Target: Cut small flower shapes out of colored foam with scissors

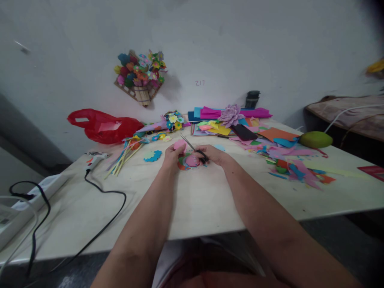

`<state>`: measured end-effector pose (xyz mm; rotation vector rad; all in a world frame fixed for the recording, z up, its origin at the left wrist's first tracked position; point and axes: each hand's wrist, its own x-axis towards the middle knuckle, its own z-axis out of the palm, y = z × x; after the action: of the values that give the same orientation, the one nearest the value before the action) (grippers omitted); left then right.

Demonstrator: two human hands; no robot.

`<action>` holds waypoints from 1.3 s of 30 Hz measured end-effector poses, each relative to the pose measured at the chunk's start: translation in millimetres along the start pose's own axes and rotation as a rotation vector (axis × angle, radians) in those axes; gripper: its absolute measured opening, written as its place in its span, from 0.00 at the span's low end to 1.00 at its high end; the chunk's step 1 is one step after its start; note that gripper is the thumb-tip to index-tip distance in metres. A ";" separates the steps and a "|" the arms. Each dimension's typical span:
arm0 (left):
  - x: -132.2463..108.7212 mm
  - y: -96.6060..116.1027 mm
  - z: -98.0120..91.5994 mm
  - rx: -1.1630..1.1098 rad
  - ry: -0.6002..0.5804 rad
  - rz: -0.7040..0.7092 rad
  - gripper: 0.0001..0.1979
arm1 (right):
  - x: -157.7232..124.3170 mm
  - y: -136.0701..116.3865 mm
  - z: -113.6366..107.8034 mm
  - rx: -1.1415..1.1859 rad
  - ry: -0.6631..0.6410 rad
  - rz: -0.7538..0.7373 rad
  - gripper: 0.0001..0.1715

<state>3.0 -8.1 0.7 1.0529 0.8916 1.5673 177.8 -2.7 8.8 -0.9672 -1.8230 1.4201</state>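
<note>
My left hand [173, 154] pinches a small pink paper piece [180, 144] above the table. My right hand [213, 155] is closed round the black handles of a pair of scissors [192, 147], whose blades point up and left towards the pink piece. Under both hands lies a small pile of cut paper shapes [189, 162], pink, red and green. A blue flower-shaped cutout [153, 156] lies just left of my left hand.
Coloured paper sheets and scraps [288, 160] spread across the right of the table [195, 200]. A glue gun [94, 159] with a black cord [111, 208], a red plastic bag [102, 126], paper flowers on sticks [129, 150] and a green object [316, 139] sit around.
</note>
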 end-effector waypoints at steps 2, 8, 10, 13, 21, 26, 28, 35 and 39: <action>-1.0 0.8 1.0 -0.008 0.009 -0.020 0.15 | -0.5 -0.8 -0.1 0.005 -0.004 -0.005 0.13; 2.2 -2.3 -0.4 -0.028 -0.026 -0.036 0.16 | -3.6 -4.9 -0.2 0.026 0.012 -0.002 0.14; 3.2 -2.9 -1.0 -0.031 -0.037 -0.044 0.16 | -4.5 -5.9 -0.3 0.028 0.004 0.003 0.15; 2.2 -1.3 -0.4 -0.043 -0.054 -0.055 0.15 | -5.2 -6.1 -1.0 0.030 -0.006 0.003 0.16; 1.3 -1.3 -0.8 -0.091 -0.060 -0.074 0.16 | -5.9 -5.6 -1.8 0.012 -0.018 0.001 0.17; 3.3 -3.0 -2.3 -0.079 -0.075 -0.069 0.15 | -6.0 -5.3 -1.7 0.010 -0.022 -0.008 0.16; 2.5 -2.1 -1.5 -0.075 -0.078 -0.073 0.15 | -6.1 -5.3 -1.6 0.006 -0.025 -0.013 0.16; 1.9 -1.2 -2.1 -0.088 -0.084 -0.089 0.15 | -6.2 -6.6 -0.4 -0.003 -0.008 0.017 0.15; 3.7 -2.7 -4.1 -0.075 -0.109 -0.088 0.14 | -5.9 -6.1 -0.3 0.001 -0.007 0.016 0.15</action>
<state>-0.4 -4.0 -2.5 1.0223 0.7886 1.4456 180.1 -8.4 14.6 -0.9793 -1.8234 1.4360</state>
